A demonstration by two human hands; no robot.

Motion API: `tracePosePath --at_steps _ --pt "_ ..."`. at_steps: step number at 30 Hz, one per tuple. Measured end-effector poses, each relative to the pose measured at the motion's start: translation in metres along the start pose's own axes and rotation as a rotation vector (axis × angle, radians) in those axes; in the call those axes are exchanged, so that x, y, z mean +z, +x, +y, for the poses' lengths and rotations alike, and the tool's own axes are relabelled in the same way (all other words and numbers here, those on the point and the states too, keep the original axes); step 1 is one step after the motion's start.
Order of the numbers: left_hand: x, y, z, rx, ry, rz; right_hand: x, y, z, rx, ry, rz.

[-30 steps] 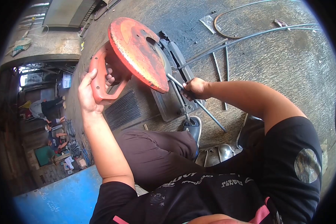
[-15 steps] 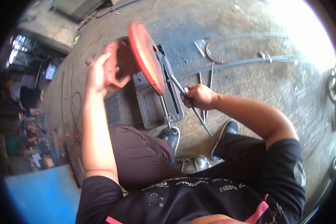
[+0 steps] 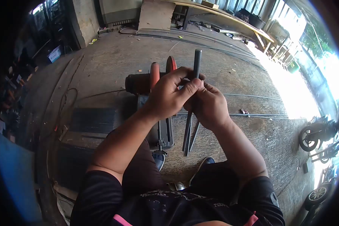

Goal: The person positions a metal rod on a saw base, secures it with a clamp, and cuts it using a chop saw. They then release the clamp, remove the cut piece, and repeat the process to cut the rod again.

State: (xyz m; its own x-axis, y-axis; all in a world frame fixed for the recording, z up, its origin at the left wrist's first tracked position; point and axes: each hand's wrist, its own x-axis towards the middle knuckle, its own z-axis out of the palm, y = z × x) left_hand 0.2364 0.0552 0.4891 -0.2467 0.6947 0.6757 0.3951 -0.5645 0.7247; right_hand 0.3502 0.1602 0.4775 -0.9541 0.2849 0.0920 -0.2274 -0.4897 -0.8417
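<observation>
A slim grey metal rod stands nearly upright in front of me, with both hands wrapped round its middle. My left hand pinches it from the left, thumb across the front. Against it, my right hand closes on the same rod from the right. Behind my hands sits a cut-off saw with an orange handle, an orange guard and a dark motor. Its grey base shows below my left forearm. Another thin rod lies on the floor beside the held one.
Long thin rods lie on the floor to the right. Stacked dark bars are at the left. A wooden bench stands at the back, motorcycles at the right, and a blue panel at lower left.
My left hand has left the orange saw handle and taken hold of the rod. The saw head is lower, my hands have come together, the rod is more upright, and the view has tilted up.
</observation>
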Motion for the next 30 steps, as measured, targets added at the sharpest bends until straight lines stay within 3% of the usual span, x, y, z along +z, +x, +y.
tracePosePath --at_steps 2,3,7,9,14,16,18,21,30 --pt "-0.008 -0.005 -0.003 0.035 0.236 0.082 0.009 -0.001 0.012 -0.051 -0.021 0.052" --pt "-0.003 -0.006 0.010 -0.047 0.026 0.165 0.011 -0.004 0.019 -0.053 -0.116 0.046" --pt "-0.018 -0.012 0.016 -0.123 -0.133 0.312 0.002 -0.022 0.074 -0.048 -0.240 0.049" --pt "-0.022 -0.013 0.018 -0.125 -0.118 0.352 -0.007 -0.025 0.097 -0.167 -0.685 0.029" --pt "-0.040 -0.018 0.010 -0.129 -0.141 0.415 -0.005 -0.023 0.098 -0.031 -0.644 0.110" --pt "-0.054 -0.020 0.004 -0.078 -0.580 0.262 0.000 -0.026 0.091 0.023 -0.687 0.197" --pt "-0.062 -0.019 -0.002 -0.040 -0.601 0.218 0.004 -0.028 0.089 0.005 -0.728 0.193" --pt "-0.067 -0.018 0.012 -0.049 -1.069 0.127 0.009 -0.031 0.091 0.016 -0.778 0.164" --pt "-0.075 -0.022 0.011 -0.002 -1.082 -0.001 0.014 -0.035 0.089 0.033 -0.874 0.172"
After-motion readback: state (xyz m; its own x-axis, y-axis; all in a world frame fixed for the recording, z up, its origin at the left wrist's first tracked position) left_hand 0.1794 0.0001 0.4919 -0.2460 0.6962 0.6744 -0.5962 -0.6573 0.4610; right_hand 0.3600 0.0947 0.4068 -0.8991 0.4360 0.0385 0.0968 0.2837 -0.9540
